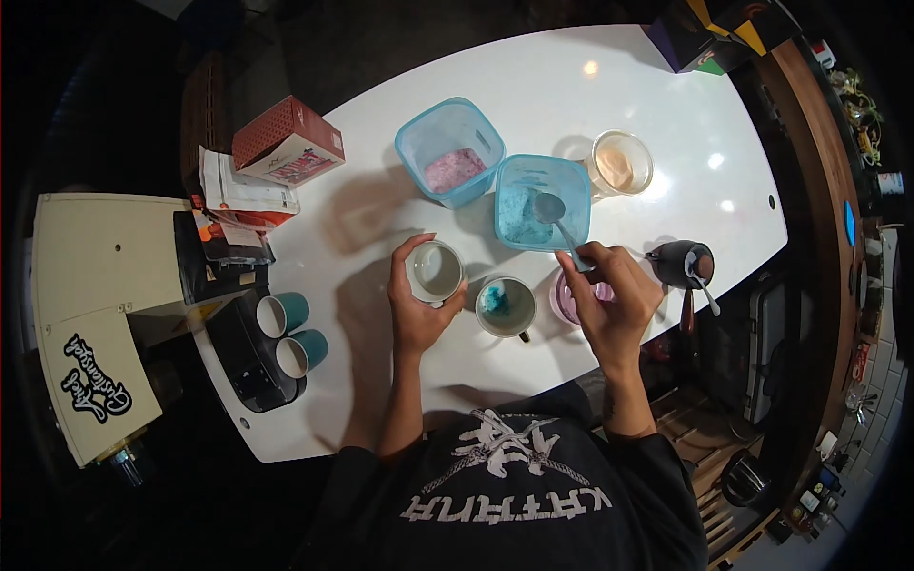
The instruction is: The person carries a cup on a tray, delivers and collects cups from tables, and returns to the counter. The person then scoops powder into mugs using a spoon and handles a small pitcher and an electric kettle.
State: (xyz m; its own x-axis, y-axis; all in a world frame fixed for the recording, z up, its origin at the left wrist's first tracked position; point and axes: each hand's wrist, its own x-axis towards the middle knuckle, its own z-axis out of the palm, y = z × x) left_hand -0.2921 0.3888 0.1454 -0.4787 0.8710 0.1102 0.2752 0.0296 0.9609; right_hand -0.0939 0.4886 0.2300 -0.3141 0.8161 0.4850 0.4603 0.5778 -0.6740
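Note:
My left hand [422,314] is wrapped round a pale cup [435,272] that looks empty. Between the fingers of my right hand [614,295] is the handle of a metal spoon [549,208]; its bowl is over or in a blue square tub [544,238] holding blue-green powder. Beside the first cup stands a mug [506,322] with a clump of blue-green powder inside. A pink round container [569,297] is partly hidden behind my right hand. Another blue tub [450,124], with pink powder, adjoins the first tub.
A jar [623,164] with beige contents stands beyond the tubs, and a dark pot [678,264] with a spoon is at right. Left are a red box [288,143], packets [249,195] and two teal cups [303,353] on a black tray [249,357].

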